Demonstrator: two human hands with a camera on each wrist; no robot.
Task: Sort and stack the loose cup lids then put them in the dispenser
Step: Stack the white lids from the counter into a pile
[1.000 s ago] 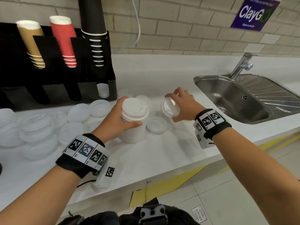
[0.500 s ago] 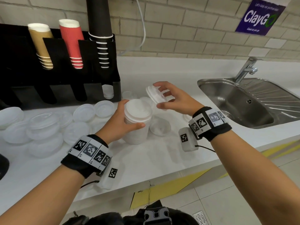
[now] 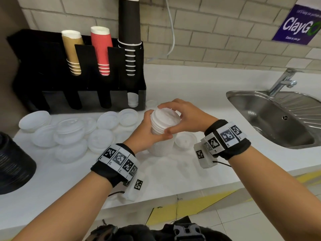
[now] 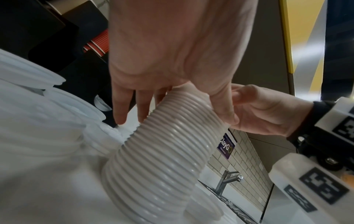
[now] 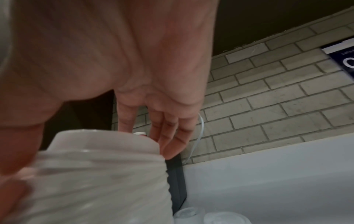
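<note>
A tall stack of white cup lids (image 3: 161, 136) stands on the white counter (image 3: 173, 174), and my left hand (image 3: 153, 129) grips it near the top, thumb in front. My right hand (image 3: 173, 119) holds the top lid (image 3: 165, 114) down on the stack, fingers curled over the far rim and thumb at the front. The left wrist view shows the ribbed stack (image 4: 168, 151) under both hands. Loose white lids (image 3: 108, 120) lie left of the stack and one lid (image 3: 185, 140) lies to its right. The black dispenser (image 3: 43, 70) stands behind, with lids in its right slot (image 3: 132, 100).
Clear dome lids (image 3: 69, 136) are piled at the left. A stack of black lids (image 3: 12, 164) sits at the far left edge. Brown (image 3: 72, 51), red (image 3: 101, 49) and black cups (image 3: 129, 32) fill the dispenser. A steel sink (image 3: 271, 119) with faucet (image 3: 284, 80) lies to the right.
My right hand lifted a lid from beside the stack, carried it leftward over the top and set it down on the stack. My left hand kept its grip on the stack.
</note>
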